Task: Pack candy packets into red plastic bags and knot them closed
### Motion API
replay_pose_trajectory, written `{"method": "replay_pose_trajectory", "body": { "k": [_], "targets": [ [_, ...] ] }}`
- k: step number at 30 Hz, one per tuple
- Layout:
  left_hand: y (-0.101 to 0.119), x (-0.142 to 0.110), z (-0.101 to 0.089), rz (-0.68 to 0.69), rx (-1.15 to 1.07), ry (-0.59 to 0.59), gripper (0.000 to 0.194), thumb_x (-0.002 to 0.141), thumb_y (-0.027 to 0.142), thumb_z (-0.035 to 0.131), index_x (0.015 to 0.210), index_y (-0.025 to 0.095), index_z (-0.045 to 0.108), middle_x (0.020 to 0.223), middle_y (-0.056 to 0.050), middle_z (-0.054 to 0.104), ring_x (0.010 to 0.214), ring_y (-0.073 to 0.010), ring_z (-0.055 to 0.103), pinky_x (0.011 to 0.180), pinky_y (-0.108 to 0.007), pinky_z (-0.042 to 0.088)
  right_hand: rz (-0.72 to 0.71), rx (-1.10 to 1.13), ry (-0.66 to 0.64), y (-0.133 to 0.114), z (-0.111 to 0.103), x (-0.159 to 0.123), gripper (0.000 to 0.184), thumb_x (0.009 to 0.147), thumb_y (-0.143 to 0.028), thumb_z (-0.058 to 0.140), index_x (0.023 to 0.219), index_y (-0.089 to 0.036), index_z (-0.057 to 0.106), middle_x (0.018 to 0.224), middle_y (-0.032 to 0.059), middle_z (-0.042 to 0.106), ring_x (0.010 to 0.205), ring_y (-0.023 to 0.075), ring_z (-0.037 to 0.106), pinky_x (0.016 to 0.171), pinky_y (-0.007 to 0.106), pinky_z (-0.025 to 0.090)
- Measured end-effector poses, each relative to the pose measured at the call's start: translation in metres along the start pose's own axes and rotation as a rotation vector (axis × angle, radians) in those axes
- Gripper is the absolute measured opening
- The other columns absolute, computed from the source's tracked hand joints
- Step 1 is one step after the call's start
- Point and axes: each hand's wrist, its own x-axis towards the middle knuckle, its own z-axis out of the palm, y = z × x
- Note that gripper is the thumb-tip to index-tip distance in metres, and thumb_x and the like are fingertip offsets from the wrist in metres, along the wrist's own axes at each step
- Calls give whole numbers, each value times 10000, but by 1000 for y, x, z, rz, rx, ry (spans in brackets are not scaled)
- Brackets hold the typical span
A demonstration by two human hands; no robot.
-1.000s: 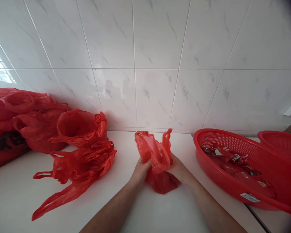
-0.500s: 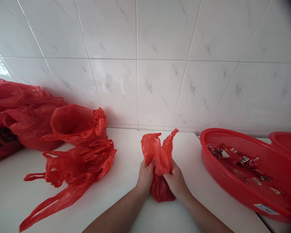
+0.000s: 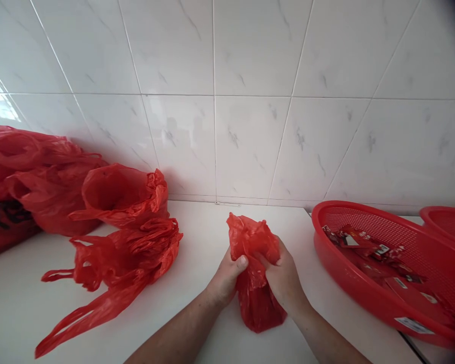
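A red plastic bag (image 3: 260, 308) stands on the white table in front of me, its lower part bulging and darker. Wrapped around its left side is my left hand (image 3: 227, 275), thumb pressed on the front. From the other side my right hand (image 3: 288, 275) grips the bag, with the thumb pushed into the gathered plastic. The bag's crumpled mouth rises above both hands. What lies inside the bag is hidden.
A pile of thin red plastic bags (image 3: 125, 258) lies at left, beside an open red bag (image 3: 117, 189) and larger red bags (image 3: 53, 197). On the right, a red perforated basket (image 3: 349, 283) holds several red packets (image 3: 379, 258). A tiled wall (image 3: 250, 146) closes off the back.
Both hands have shifted slightly, with the bag's base coming nearer to me. Its upper part, earlier in two raised points, is now lower and bunched, and more of the lower bag shows.
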Motion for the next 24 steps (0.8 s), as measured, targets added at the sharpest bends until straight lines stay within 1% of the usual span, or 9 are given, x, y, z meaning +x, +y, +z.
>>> {"method": "replay_pose_trajectory", "body": {
  "k": [3, 5, 7, 10, 13, 15, 18, 21, 24],
  "targets": [
    [-1, 1, -4, -84, 9, 99, 367, 713, 330, 716, 1011, 135, 626, 1029, -132, 657, 937, -269, 629, 888, -384, 456, 60, 65, -32, 7, -1, 1, 266, 763, -333, 624, 1018, -257, 615, 964, 33, 678, 823, 219, 632, 705, 338, 514],
    [-5, 3, -8, -117, -63, 186, 302, 749, 324, 681, 982, 140, 630, 1034, -124, 660, 930, -253, 636, 901, -381, 457, 116, 154, -8, 11, -4, 3, 263, 770, -366, 614, 997, -233, 623, 956, 46, 682, 846, 230, 632, 737, 354, 510],
    [-9, 5, -14, -128, -142, 242, 281, 769, 334, 656, 978, 150, 623, 1031, -116, 661, 947, -250, 633, 911, -386, 456, 181, 323, 19, 13, -8, 7, 253, 765, -368, 620, 968, -216, 629, 971, 56, 681, 918, 241, 621, 802, 370, 494],
    [-13, 7, -21, -155, -215, 261, 268, 785, 351, 635, 963, 152, 616, 1026, -112, 658, 973, -250, 624, 919, -383, 453, 262, 621, -18, 14, -15, 14, 165, 734, -290, 636, 886, -225, 624, 1000, 50, 671, 1001, 238, 591, 855, 382, 470],
    [-14, 8, -23, -169, -263, 219, 300, 793, 365, 621, 988, 137, 616, 1042, -118, 646, 997, -245, 611, 937, -370, 440, 267, 732, -101, 13, -18, 17, 57, 704, -216, 615, 753, -234, 591, 795, 9, 639, 886, 214, 598, 811, 370, 467],
    [-13, 9, -24, -179, -259, 178, 317, 798, 378, 608, 980, 118, 620, 987, -123, 650, 966, -245, 617, 929, -377, 440, 213, 655, -145, 13, -18, 16, 48, 721, -211, 593, 684, -224, 566, 653, -15, 549, 764, 176, 568, 784, 333, 451],
    [-12, 7, -25, -202, -233, 145, 276, 794, 375, 609, 889, 117, 626, 884, -110, 651, 864, -232, 633, 880, -381, 459, 103, 452, -200, 14, -16, 12, 93, 793, -301, 565, 744, -226, 590, 581, -36, 440, 637, 135, 475, 738, 289, 415],
    [-9, 5, -22, -214, -241, 160, 238, 787, 360, 618, 846, 129, 622, 836, -96, 652, 795, -207, 632, 824, -354, 476, 13, 273, -260, 13, -14, 6, 244, 855, -446, 477, 838, -234, 597, 605, -26, 455, 617, 140, 437, 670, 284, 391],
    [-4, 2, -17, -232, -232, 107, 317, 810, 434, 570, 822, 122, 627, 775, -98, 649, 749, -203, 629, 771, -334, 483, -6, 112, -291, 11, -12, 2, 318, 880, -468, 431, 714, -218, 537, 611, -18, 477, 583, 135, 409, 598, 272, 358]
  ]
}}
